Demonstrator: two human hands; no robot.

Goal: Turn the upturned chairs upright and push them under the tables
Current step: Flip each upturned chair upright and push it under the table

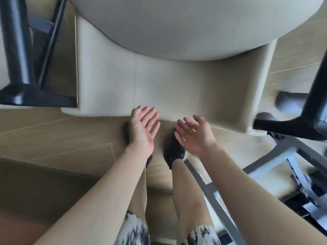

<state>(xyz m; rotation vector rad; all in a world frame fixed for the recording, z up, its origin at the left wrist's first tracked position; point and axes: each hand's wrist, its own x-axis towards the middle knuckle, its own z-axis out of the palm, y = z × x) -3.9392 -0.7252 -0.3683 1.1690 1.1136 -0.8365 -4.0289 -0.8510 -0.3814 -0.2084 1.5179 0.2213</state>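
A beige upholstered chair stands upright right in front of me, its seat partly tucked under the round pale table top. My left hand hovers palm up with straight fingers just short of the chair's near edge. My right hand is beside it, also palm up with relaxed fingers, a ring on one finger. Neither hand holds anything. At the lower right an upturned chair shows its grey metal legs pointing up. At the left stands a black metal frame.
Another black leg crosses the right edge. My feet in dark socks stand on the wooden plank floor just behind the beige chair. A darker brown surface lies at the lower left.
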